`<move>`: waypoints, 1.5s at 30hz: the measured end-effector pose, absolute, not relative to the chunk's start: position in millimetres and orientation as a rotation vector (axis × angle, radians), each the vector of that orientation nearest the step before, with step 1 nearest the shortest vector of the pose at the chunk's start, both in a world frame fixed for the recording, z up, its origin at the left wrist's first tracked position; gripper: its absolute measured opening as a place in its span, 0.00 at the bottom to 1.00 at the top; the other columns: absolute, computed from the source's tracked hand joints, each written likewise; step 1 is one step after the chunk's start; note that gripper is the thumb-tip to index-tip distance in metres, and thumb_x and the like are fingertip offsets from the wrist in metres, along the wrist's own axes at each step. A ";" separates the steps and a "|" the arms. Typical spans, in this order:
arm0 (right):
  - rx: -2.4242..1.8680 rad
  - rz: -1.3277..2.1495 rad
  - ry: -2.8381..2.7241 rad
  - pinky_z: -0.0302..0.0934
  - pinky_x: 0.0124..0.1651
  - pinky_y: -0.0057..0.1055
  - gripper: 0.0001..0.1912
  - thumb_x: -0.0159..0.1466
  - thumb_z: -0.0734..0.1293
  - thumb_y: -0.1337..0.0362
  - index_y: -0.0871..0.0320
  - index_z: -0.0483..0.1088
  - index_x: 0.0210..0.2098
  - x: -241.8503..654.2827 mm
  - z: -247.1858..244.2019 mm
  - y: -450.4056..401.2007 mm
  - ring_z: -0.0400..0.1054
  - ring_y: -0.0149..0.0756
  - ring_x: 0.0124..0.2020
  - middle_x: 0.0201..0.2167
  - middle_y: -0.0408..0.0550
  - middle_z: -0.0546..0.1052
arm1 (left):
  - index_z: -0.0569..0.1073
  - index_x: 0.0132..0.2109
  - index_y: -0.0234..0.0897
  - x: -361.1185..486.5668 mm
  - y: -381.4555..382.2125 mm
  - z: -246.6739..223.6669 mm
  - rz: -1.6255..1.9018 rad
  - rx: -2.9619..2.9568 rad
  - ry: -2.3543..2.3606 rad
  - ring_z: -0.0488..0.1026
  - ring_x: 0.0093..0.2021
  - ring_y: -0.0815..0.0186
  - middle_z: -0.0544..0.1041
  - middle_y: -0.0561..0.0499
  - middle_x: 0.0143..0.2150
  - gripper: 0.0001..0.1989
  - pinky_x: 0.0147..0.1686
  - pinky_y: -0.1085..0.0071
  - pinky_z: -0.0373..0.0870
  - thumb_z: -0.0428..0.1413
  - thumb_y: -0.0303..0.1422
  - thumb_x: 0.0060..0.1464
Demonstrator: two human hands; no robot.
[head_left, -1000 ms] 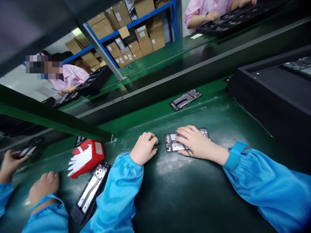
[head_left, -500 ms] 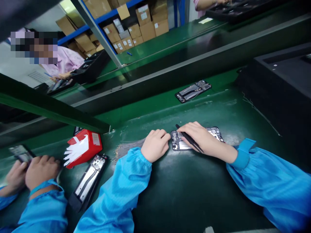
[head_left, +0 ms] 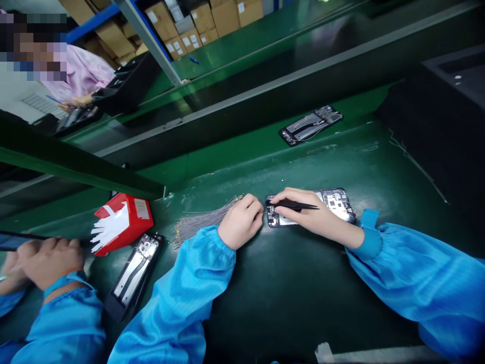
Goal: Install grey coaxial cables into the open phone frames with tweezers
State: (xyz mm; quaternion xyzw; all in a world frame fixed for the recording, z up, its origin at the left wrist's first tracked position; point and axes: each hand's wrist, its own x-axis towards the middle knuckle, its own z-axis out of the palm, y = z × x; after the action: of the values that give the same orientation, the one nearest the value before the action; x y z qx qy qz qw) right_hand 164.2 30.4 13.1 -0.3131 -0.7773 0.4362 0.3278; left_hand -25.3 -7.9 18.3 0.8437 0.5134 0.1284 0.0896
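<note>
An opened phone lies on the green bench, its circuit board and metal plate exposed. My right hand rests over its middle, closed around black tweezers, whose one end reaches the phone's left end. Just left of the phone, my left hand is closed in a pinch; a thin cable seems to run from its fingertips to the phone's edge. Beside and partly behind that hand spreads a bundle of thin grey cables with gold-coloured ends.
Another opened phone lies at the back. Left are a red box with white strips, stacked opened phones and a co-worker's hands. A dark bin stands right; a green beam crosses left.
My view has shifted slightly. The tweezers have swung to lie flatter in my right hand. My left hand now uncovers more of the cable bundle. The co-worker's hands have turned the phone they hold.
</note>
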 end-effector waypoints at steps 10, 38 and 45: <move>-0.903 1.035 -2.036 0.59 0.28 0.25 0.05 0.57 0.63 0.65 0.59 0.70 0.30 161.6 9.6 28.5 0.67 0.27 0.24 0.26 0.42 0.74 | 0.68 0.31 0.35 -21.6 -11.5 10.8 0.349 2.578 1.578 0.64 0.26 0.69 0.67 0.52 0.26 0.07 0.30 0.73 0.62 0.46 0.28 0.54; -0.872 0.968 -2.069 0.57 0.27 0.23 0.05 0.55 0.62 0.70 0.60 0.70 0.30 161.1 5.6 28.3 0.65 0.26 0.25 0.26 0.43 0.75 | 0.68 0.30 0.35 -18.2 -13.0 11.1 0.317 2.564 1.619 0.64 0.24 0.71 0.67 0.53 0.25 0.07 0.28 0.75 0.62 0.46 0.28 0.53; -0.700 0.893 -2.147 0.56 0.28 0.24 0.04 0.56 0.61 0.71 0.60 0.67 0.31 162.0 3.8 26.7 0.61 0.26 0.24 0.24 0.43 0.70 | 0.69 0.31 0.35 -18.2 -12.5 12.4 0.276 2.564 1.618 0.65 0.24 0.70 0.67 0.53 0.26 0.08 0.27 0.75 0.62 0.46 0.29 0.53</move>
State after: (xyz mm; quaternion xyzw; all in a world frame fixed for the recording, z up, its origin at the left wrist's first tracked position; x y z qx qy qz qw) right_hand 162.0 26.7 3.8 -0.2700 -0.8285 0.3446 0.3492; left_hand -18.2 -12.5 12.4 0.8412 0.5309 0.0906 0.0484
